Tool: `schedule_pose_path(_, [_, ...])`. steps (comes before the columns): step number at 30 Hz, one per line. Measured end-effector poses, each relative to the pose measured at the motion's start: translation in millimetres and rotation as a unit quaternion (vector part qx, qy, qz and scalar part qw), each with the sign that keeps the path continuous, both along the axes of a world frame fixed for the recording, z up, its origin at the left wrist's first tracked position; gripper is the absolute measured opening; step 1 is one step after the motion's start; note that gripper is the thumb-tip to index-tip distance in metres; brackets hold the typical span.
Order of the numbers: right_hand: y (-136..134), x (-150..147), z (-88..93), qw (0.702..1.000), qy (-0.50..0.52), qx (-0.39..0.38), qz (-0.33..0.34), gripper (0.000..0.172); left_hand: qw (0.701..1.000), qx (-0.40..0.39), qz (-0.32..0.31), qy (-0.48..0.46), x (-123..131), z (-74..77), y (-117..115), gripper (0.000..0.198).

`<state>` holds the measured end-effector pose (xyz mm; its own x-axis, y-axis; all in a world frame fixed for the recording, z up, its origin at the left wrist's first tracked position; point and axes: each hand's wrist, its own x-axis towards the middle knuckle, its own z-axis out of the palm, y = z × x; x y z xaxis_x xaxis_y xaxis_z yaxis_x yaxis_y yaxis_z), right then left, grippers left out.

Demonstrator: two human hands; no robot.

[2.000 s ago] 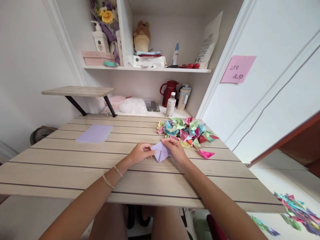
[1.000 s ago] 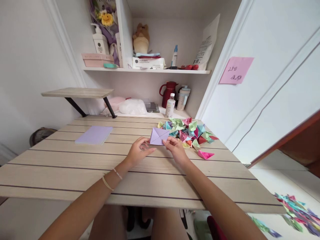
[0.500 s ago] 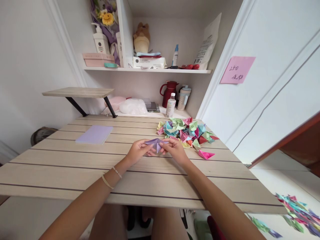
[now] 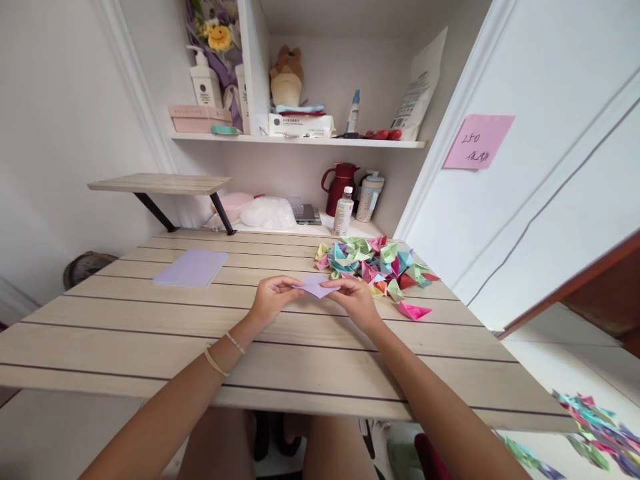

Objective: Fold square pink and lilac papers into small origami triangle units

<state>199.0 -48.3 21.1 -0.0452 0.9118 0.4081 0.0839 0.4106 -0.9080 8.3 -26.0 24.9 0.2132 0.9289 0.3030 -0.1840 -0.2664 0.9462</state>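
Folded sheet: a pale purple diamond of folded paper (image 4: 318, 285) sits directly between the two hands, one corner pointing toward the near side.
Left hand: thumb and fingers of the left hand (image 4: 273, 297) pinch its left corner.
Right hand: the right hand (image 4: 356, 303) grips the right corner the same way; neither hand is nearer to the sheet.
Long axis: appears to run left to right, from fingertips to fingertips; whether the near corner touches the slatted pale wooden counter (image 4: 280, 373) I cannot tell.
Boat pile: a heap of small multicoloured folded-paper boats (image 4: 370, 257) lies just beyond the right hand, to the far right.
Single boat: a bright pink pointed paper boat (image 4: 413, 311) rests apart from the heap, right of the right hand.
Paper stack: a flat rectangular stack of purple paper (image 4: 190, 268) lies far left, well apart from the left hand.
Edges and room: slatted wood stretches from the hands to the counter's near edge, and leftward toward the stack.
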Motion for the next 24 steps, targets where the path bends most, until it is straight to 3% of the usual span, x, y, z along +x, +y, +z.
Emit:
schedule_pose_path(8, [0,3,0.8,0.997,-0.024,0.012,0.067,0.022,0.997,0.047,-0.028,0.055,-5,-4.3,4,0.02])
schedule_pose_path(13, [-2,1,1.6,0.998,-0.035,-0.001,0.051,0.016,0.994,0.087,-0.011,0.071,-4,-4.4,3,0.015])
schedule_pose_path(21, [-2,-13,-2.5,0.991,0.079,-0.096,0.043,0.033,0.997,-0.002,0.033,0.066,4,-3.1,-3,0.021])
schedule_pose_path(24, [-1,-12,-3.7,0.99,0.067,-0.113,0.044,0.034,0.999,-0.036,0.001,0.039,4,-4.3,-1,0.037])
